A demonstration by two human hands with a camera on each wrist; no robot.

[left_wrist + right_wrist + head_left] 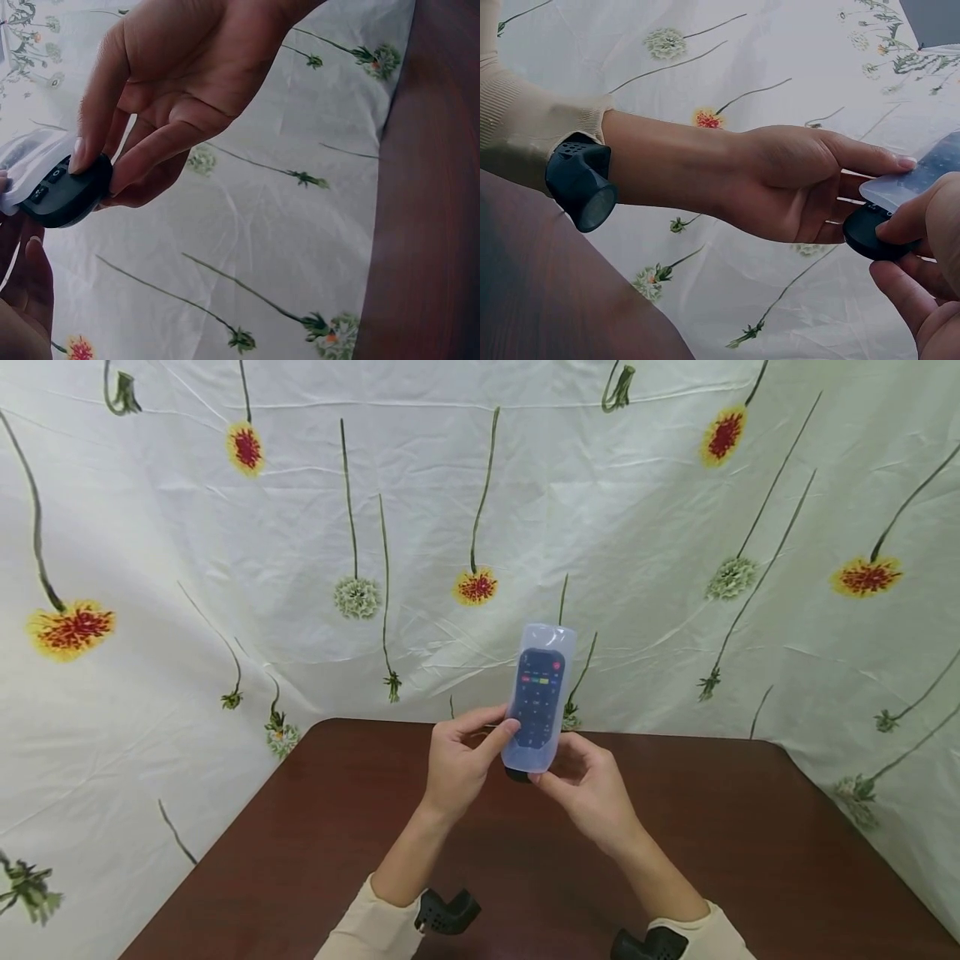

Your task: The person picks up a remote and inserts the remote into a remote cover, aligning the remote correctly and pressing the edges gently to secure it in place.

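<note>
A dark remote control (538, 702) with small coloured buttons sits upright inside a translucent plastic sleeve (551, 635), held above the table. My left hand (459, 768) grips the sleeve's left side near its lower part, thumb on the front. At the bottom, my right hand (600, 793) pinches the remote's black end, which sticks out of the sleeve. The left wrist view shows the right hand (180, 67) on that black end (71, 195), with keys visible. In the right wrist view the left hand (787, 180) holds the sleeve (892, 189); the right hand is partly cut off.
A dark brown table (300, 860) lies below the hands. Behind it hangs a pale cloth (645, 527) printed with flowers. Black wrist devices (448, 912) are on both cuffs. A grey panel edge (934, 22) shows at the right wrist view's top corner.
</note>
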